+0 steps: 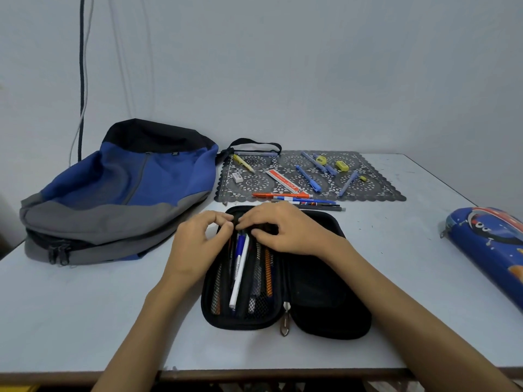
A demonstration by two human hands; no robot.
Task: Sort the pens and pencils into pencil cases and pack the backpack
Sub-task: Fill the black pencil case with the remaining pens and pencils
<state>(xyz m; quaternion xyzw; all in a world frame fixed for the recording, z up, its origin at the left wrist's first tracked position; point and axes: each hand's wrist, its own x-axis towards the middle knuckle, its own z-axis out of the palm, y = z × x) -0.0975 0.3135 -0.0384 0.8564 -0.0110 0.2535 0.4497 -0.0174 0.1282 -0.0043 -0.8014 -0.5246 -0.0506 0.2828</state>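
While the blue, grey and black backpack (119, 193) lies on its side at the table's (70, 321) left edge, zip pulls toward the front, the black pencil case (319, 301) lies unzipped and spread flat at the middle of the front edge. The left hand (198, 244) has its fingers curled, thumb and forefinger pinched together on the far end of the case's left half. In that half a white pen (239, 275) lies over the mesh pocket, with an orange pencil (268, 274) and other pens tucked under the mesh. The right hand (283, 230), just beside the left, curls its fingertips onto the same far end; whether it nips mesh or a strap cannot be told. Near the far edge a lace mat (382, 190) carries loose pens, a ruler (285, 182), an eraser (237, 178) and yellow sharpeners (342, 165). A blue pencil case (486, 250) lies closed at the right edge.
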